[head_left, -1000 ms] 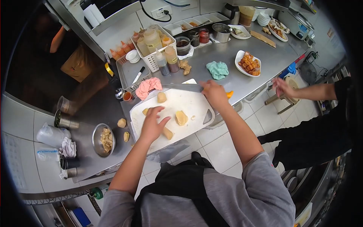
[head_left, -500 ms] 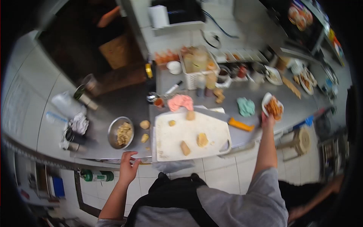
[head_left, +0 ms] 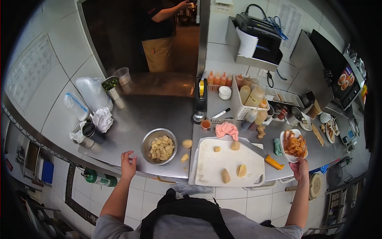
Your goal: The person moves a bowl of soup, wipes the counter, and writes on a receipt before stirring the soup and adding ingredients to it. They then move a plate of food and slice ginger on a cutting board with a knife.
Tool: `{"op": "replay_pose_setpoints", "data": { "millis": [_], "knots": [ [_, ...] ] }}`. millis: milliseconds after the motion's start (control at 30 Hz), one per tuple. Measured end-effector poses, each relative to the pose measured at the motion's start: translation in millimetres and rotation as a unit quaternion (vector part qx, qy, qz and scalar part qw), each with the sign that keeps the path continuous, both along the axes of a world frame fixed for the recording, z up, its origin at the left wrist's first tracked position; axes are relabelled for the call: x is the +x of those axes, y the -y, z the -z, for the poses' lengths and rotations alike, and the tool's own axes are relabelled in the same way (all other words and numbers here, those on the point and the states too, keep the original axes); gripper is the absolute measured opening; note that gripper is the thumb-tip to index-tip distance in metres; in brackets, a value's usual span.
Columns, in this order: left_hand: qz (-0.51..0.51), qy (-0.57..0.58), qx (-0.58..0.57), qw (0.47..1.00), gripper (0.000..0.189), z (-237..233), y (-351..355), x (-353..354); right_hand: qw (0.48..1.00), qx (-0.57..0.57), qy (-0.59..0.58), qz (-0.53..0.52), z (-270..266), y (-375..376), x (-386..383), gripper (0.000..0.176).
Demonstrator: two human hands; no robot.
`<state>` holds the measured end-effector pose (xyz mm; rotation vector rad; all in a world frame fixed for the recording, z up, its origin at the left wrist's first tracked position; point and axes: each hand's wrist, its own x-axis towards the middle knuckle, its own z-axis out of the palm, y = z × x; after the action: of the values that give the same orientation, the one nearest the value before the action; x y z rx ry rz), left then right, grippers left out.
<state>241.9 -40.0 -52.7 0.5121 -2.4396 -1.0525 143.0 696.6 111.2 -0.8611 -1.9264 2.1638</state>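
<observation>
At the right, my right hand (head_left: 300,168) grips the near edge of a white dish (head_left: 285,150) filled with orange-brown food (head_left: 295,146). My left hand (head_left: 128,164) is empty, fingers apart, at the counter's front edge, just left of a steel bowl (head_left: 145,144) of pale chopped pieces (head_left: 162,147). Two pale yellow pieces lie right of the bowl. Several potato-like pieces, one of them a cut piece (head_left: 241,170), rest on a white cutting board (head_left: 207,165). A knife with an orange handle (head_left: 274,161) lies across the board's right side, beside a green cloth (head_left: 277,147).
Behind the board are a pink cloth (head_left: 227,130), a small red cup (head_left: 205,124) and a white basket (head_left: 237,110) of bottles. Plastic bags (head_left: 90,92) and cups stand at the left. Another person (head_left: 157,40) stands beyond the opening. A printer (head_left: 258,39) is above the counter.
The view has turned and shifted, showing more of the person beyond the opening. My right hand still holds the dish. The person partly visible at the lower right is no longer in view.
</observation>
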Motion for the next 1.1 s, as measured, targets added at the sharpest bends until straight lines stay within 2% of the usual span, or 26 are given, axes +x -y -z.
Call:
{"op": "replay_pose_setpoints", "data": {
  "millis": [133, 200, 233, 333, 367, 400, 433, 500, 600, 733, 833, 900, 1000, 1067, 1100],
  "knots": [
    [0.015, 0.003, -0.021, 1.0, 0.027, 16.8, 47.9, -31.5, 0.987, -0.083, 0.058, -0.125, -32.2, 130.3, -16.3, 0.029],
    [0.046, 0.003, -0.096, 0.994, 0.027, 17.1, 54.7, -43.2, 0.97, -0.115, 0.074, -0.201, -25.0, 186.7, -37.8, 0.03],
    [0.048, -0.044, -0.179, 0.982, 0.027, 25.5, 57.8, -46.6, 0.958, -0.144, 0.081, -0.236, -19.2, 220.3, -51.3, 0.028],
    [0.075, -0.035, -0.114, 0.99, 0.026, 25.3, 63.9, -47.1, 0.914, -0.223, 0.126, -0.315, 22.0, 311.9, -103.8, 0.024],
    [0.075, -0.025, -0.076, 0.994, 0.025, 21.7, 64.9, -45.9, 0.928, -0.214, 0.106, -0.285, 37.0, 353.4, -118.9, 0.019],
    [0.078, -0.011, -0.071, 0.994, 0.025, 20.8, 65.6, -44.8, 0.92, -0.204, 0.135, -0.306, 41.7, 387.4, -132.2, 0.015],
    [0.076, -0.014, -0.071, 0.994, 0.023, 20.2, 66.0, -47.1, 0.907, -0.219, 0.163, -0.321, 72.3, 407.9, -157.3, 0.014],
    [0.078, -0.02, -0.077, 0.994, 0.021, 21.8, 68.2, -48.0, 0.895, -0.199, 0.177, -0.359, 99.2, 460.6, -191.8, 0.011],
    [0.083, 0.001, -0.034, 0.996, 0.022, 22.0, 70.1, -48.6, 0.885, -0.203, 0.192, -0.373, 136.3, 528.2, -236.3, 0.018],
    [0.097, 0.015, -0.038, 0.994, 0.023, 21.4, 72.9, -50.7, 0.894, -0.202, 0.183, -0.356, 180.4, 586.5, -279.5, 0.024],
    [0.103, 0.013, -0.043, 0.994, 0.023, 22.0, 74.7, -52.7, 0.912, -0.174, 0.156, -0.338, 183.4, 614.8, -289.7, 0.024],
    [0.101, 0.01, -0.048, 0.994, 0.024, 23.3, 72.1, -53.1, 0.923, -0.153, 0.138, -0.326, 171.5, 627.9, -287.8, 0.024],
    [0.113, -0.001, -0.091, 0.989, 0.021, 21.5, 70.5, -55.3, 0.909, -0.205, 0.157, -0.328, 124.7, 613.8, -272.3, 0.023],
    [0.121, -0.008, -0.098, 0.988, 0.021, 21.6, 69.0, -57.5, 0.905, -0.046, 0.04, -0.421, 95.4, 588.5, -265.9, 0.021],
    [0.116, 0.004, -0.094, 0.989, 0.021, 22.4, 68.7, -57.9, 0.928, 0.106, -0.087, -0.347, 90.5, 566.9, -274.7, 0.02]
  ]
}}
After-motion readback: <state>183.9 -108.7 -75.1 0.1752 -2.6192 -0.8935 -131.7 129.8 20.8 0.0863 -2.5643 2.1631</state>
